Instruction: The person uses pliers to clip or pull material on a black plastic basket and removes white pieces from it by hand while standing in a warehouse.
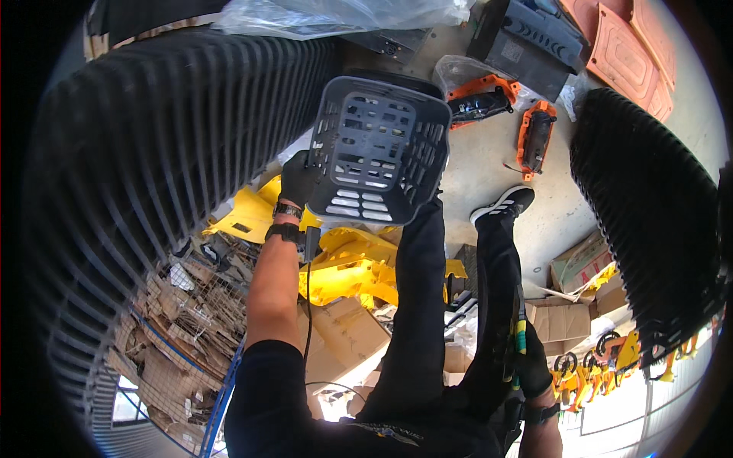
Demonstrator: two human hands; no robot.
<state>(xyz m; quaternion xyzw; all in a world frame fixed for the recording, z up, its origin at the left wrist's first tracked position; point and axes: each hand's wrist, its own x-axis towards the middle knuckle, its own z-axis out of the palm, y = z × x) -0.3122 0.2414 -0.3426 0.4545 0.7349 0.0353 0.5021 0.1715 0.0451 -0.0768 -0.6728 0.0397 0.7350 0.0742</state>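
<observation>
My left hand point(299, 180), in a black glove, grips the left side of a black plastic basket point(327, 200). The basket has rounded corners and slotted walls and floor, and its open side faces me. Low on the right, beside my leg, my gloved right hand point(534, 365) is closed round a pliers-like hand tool point(521, 336) with green and yellow handles. The tool's upper end is dark and hard to make out against my trousers.
Tall ribbed black stacks stand at left point(191, 114) and right point(641, 206). Orange-and-black parts point(537, 139) lie on the floor ahead, near a black case point(527, 49) and orange panels point(630, 46). Yellow plastic parts point(351, 276), cardboard boxes point(347, 328) and a wire cage point(164, 366) of cardboard are nearby.
</observation>
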